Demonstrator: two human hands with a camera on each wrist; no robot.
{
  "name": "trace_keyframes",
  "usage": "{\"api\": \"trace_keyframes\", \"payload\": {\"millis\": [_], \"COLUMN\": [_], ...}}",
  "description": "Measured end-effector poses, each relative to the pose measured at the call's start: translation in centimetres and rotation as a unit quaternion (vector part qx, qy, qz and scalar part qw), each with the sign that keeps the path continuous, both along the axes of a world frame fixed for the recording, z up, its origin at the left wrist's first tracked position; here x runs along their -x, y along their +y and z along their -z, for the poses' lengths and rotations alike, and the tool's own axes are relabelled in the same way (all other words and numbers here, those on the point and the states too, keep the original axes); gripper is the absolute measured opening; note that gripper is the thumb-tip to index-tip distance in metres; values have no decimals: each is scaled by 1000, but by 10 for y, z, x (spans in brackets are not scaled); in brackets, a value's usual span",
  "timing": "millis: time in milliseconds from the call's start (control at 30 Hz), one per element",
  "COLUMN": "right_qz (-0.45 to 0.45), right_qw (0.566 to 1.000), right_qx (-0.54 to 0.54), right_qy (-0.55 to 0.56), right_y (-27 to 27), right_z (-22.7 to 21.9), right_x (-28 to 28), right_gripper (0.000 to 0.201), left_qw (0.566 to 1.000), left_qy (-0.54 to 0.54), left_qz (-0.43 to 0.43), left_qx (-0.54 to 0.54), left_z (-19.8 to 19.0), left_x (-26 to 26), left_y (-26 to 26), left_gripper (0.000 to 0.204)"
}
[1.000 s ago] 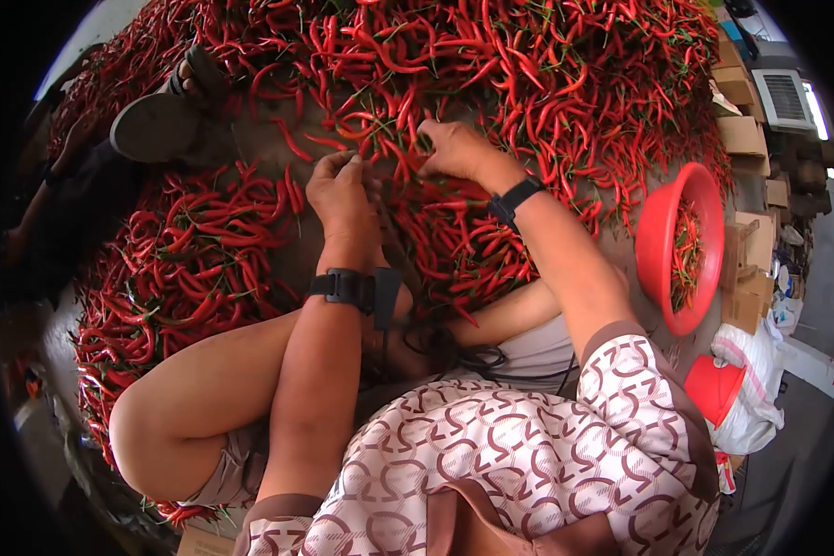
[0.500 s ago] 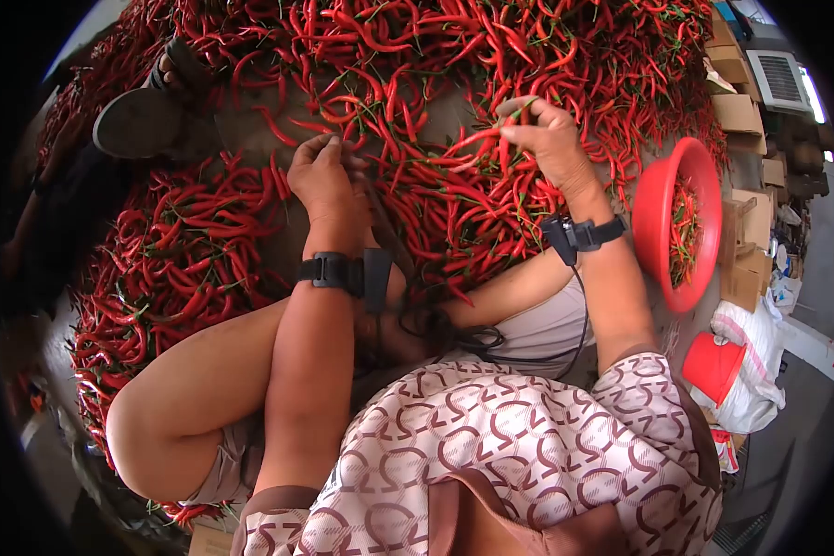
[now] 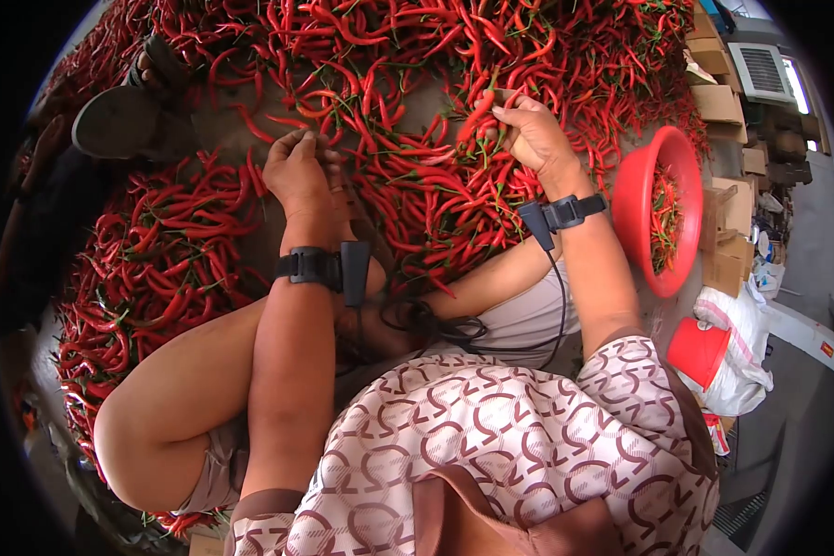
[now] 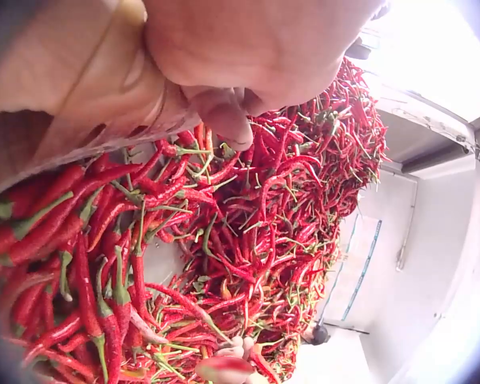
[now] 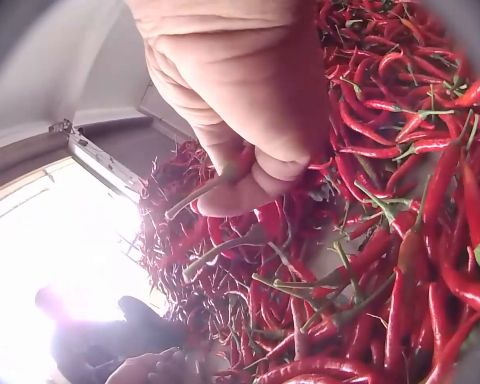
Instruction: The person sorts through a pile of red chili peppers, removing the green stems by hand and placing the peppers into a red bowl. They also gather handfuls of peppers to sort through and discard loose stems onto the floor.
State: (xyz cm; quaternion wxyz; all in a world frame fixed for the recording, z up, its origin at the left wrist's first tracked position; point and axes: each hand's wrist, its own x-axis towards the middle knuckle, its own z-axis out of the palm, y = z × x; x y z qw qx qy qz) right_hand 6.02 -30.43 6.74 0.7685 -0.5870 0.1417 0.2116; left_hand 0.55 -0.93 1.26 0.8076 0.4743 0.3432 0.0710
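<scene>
My right hand is raised over the pile and pinches a red chili pepper between thumb and fingers. Close up in the right wrist view, green pepper stems stick out at the fingertips. My left hand stays to the left with its fingers loosely curled. Nothing shows between those fingers in the left wrist view, where the left hand fills the top. Between my legs and beyond the hands lies a heap of red chili peppers with green stems.
A second pile of peppers lies by my left knee. To the right, a red basin holds some peppers, with a small red bucket and cardboard boxes nearby. Another person's sandal is at far left.
My right hand has lifted out of the pile to the right, bringing up a chili pepper, which has tilted more upright. The left hand keeps its loose curl; the head view has shifted somewhat.
</scene>
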Motion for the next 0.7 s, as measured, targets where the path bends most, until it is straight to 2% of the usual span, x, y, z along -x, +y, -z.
{"api": "trace_keyframes", "payload": {"millis": [167, 467, 700], "right_qz": [-31, 1, 6], "right_qw": [998, 999, 998], "right_qx": [-54, 50, 53], "right_qy": [16, -22, 25], "right_y": [3, 6, 5], "right_z": [-7, -5, -2], "right_x": [-3, -2, 2], "right_gripper": [31, 38, 38], "left_qw": [1000, 1000, 1000], "left_qy": [0, 8, 8], "left_qz": [-1, 5, 3], "left_qx": [5, 1, 5], "left_z": [-2, 0, -9], "left_x": [-1, -1, 0], "left_y": [-1, -1, -3], "left_gripper": [9, 9, 8]}}
